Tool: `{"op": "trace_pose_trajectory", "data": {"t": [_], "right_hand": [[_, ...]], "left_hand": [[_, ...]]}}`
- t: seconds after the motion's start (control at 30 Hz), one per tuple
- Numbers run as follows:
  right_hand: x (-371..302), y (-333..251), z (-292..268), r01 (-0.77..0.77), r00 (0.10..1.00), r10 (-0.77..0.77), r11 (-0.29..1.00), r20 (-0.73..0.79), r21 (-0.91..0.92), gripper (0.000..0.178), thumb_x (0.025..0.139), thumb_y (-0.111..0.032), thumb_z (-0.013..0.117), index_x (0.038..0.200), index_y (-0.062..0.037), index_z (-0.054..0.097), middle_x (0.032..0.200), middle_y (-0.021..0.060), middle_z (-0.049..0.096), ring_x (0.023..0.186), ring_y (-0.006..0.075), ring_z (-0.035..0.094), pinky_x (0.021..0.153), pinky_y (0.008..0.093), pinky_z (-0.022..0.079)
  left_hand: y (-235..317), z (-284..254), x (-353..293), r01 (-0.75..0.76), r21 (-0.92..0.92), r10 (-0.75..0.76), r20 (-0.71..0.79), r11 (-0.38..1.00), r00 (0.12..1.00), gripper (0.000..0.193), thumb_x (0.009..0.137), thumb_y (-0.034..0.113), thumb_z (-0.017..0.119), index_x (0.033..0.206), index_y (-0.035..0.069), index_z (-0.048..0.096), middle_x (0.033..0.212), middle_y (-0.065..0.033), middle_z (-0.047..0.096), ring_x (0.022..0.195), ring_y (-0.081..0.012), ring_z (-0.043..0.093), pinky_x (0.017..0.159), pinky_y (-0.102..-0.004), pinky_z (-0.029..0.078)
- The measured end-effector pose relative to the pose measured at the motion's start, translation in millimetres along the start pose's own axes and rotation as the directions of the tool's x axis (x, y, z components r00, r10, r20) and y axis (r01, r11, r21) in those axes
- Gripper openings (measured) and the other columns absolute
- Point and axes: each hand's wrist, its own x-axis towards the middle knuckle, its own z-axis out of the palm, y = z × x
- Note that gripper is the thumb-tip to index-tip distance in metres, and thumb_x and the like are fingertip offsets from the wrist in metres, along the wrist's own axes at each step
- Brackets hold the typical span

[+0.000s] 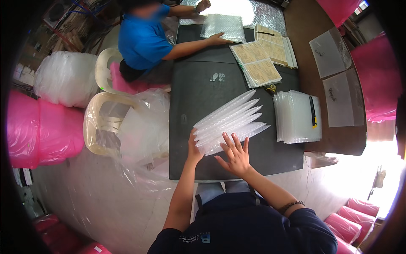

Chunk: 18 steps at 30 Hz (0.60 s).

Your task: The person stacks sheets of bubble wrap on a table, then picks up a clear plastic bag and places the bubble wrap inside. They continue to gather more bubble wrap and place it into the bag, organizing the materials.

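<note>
A fanned bundle of clear bubble-wrap pouches (228, 120) is held above the near part of the dark table (203, 165). My left hand (193, 149) grips the bundle at its left end, with the fingers partly hidden behind it. Spread fingers of my right hand (234, 155) lie against the nearest pouch, holding nothing. To the right sits a neat stack of bubble-wrap pouches (292, 118), with a black and yellow cutter knife (313, 112) on top. A small yellow and black tape measure (271, 88) rests just beyond that stack.
Across the table, a person in a blue shirt (141, 40) handles a bubble-wrap sheet (224, 28). Open record books (256, 63) lie at the far right. Plastic chairs (94, 122) and a pink wrapped roll (46, 131) stand on the left; a brown board (355, 139) borders the right.
</note>
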Motion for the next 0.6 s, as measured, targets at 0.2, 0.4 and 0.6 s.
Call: {"op": "trace_pose_trajectory", "data": {"t": [0.2,0.4,0.6], "right_hand": [[17,-3,-11,-0.025,0.999,0.024,0.999,0.033,0.048,0.038,0.077,-0.037,0.063,0.099,-0.0101,0.047,0.14,0.0085,0.034,0.133,0.0289,0.024,0.104,0.057,0.001],[25,-4,-13,-0.03,0.996,0.027,0.999,0.081,0.044,0.037,0.077,-0.036,0.063,0.098,-0.0097,0.047,0.141,0.0093,0.033,0.133,0.0285,0.025,0.104,0.058,0.004],[27,-5,-16,-0.023,0.998,0.02,0.997,0.053,0.07,0.051,0.076,-0.039,0.064,0.112,-0.008,0.045,0.136,0.0114,0.036,0.131,0.0298,0.027,0.104,0.0556,0.015]], "left_hand": [[-10,2,4,-0.056,0.039,0.057,-0.02,0.998,0.998,0.057,0.073,0.007,0.062,0.123,0.001,0.038,0.112,-0.0117,0.052,0.102,-0.0192,0.053,0.086,-0.0311,0.044],[-21,-2,7,-0.1,0.137,0.098,0.027,0.985,0.995,0.051,0.072,0.004,0.059,0.12,0.002,0.043,0.11,-0.0129,0.052,0.101,-0.0226,0.053,0.084,-0.0333,0.044],[-20,-1,3,0.018,0.026,-0.019,0.035,1.0,0.999,0.06,0.066,-0.006,0.058,0.122,0.001,0.038,0.109,-0.0127,0.051,0.101,-0.0234,0.053,0.084,-0.0335,0.045]]}}
